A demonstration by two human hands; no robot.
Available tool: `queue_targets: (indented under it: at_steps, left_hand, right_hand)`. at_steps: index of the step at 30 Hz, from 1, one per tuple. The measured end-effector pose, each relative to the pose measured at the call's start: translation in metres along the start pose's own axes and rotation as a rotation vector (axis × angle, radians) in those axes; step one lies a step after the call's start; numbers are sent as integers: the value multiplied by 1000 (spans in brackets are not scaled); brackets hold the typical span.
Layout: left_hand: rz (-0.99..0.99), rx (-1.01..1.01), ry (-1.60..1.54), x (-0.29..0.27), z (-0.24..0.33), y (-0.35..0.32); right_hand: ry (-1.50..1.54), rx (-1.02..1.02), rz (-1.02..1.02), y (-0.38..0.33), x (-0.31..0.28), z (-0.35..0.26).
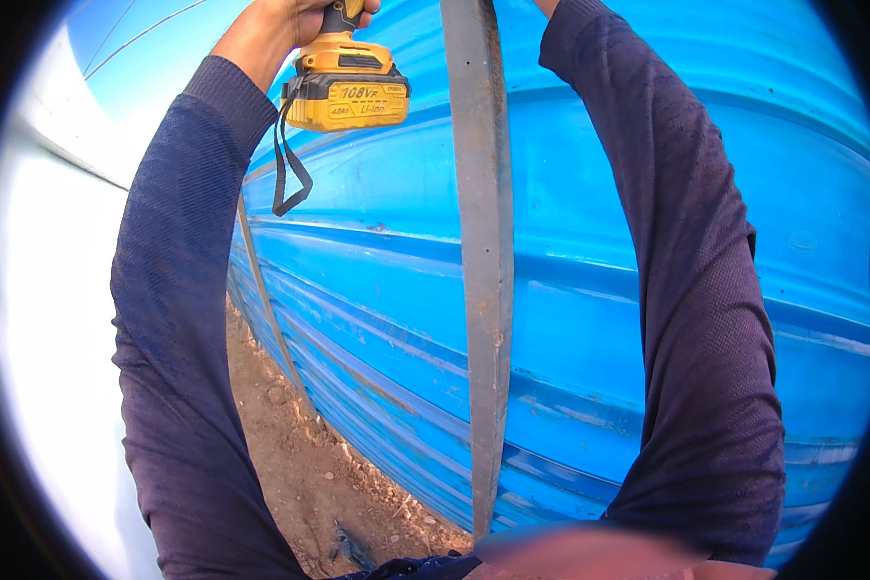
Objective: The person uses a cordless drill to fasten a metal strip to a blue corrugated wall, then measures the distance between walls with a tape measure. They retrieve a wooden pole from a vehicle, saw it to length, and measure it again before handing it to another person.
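Observation:
At the top edge, my left hand (pixel 278 27) is closed around the black-and-yellow handle of a cordless power tool (pixel 346 53). Its yellow battery pack (pixel 350 102) hangs at the bottom, with a black wrist strap (pixel 285 174) looped below. The tool's working end is cut off by the top of the picture. To its right stands a grey metal post (pixel 483 222), upright against a blue corrugated metal sheet (pixel 575 213). My right arm is raised too, on the right side of the post. Only its bare wrist shows at the top edge; the hand itself is out of view.
A second, thinner post (pixel 266 290) stands farther along the blue sheet. Bare stony soil (pixel 304 464) lies at its foot, with a small dark tool-like object (pixel 353 549) on it. A bright white surface (pixel 53 338) runs along the left. Wires cross the sky at upper left.

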State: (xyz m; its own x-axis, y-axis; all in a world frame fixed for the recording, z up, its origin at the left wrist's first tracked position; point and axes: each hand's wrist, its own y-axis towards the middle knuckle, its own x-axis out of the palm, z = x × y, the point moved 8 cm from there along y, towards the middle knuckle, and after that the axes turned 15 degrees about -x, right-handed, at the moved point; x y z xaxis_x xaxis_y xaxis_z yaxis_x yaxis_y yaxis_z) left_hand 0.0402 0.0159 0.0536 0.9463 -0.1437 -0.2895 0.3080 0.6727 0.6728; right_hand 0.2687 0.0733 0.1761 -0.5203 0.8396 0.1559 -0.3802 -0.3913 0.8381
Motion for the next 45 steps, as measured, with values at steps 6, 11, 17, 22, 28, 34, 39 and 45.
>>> queue_targets:
  at_steps: [6, 11, 17, 22, 28, 34, 39, 45]
  left_hand:
    - [49, 10, -12, 2, -1, -3]
    - [28, 15, 21, -1, -1, 1]
    - [-99, 54, 15, 0, 3, 8]
    - [-49, 25, 24, -1, 2, 8]
    - [-22, 16, 13, 1, 3, 3]
    - [-31, -3, 8, 0, 2, 5]
    - [-57, 13, 7, 1, 3, 6]
    - [-21, -4, 54, -1, 2, 7]
  right_hand:
    - [1, 37, -44, 1, 4, 7]
    - [-74, 22, 37, 3, 7, 13]
    - [38, 26, 3, 0, 9, 12]
    - [28, 42, -2, -2, 2, 5]
    - [-36, 23, -2, 0, 2, 5]
    - [-15, 17, 12, 1, 4, 8]
    - [-44, -11, -10, 2, 12, 15]
    - [-109, -141, 60, 1, 19, 19]
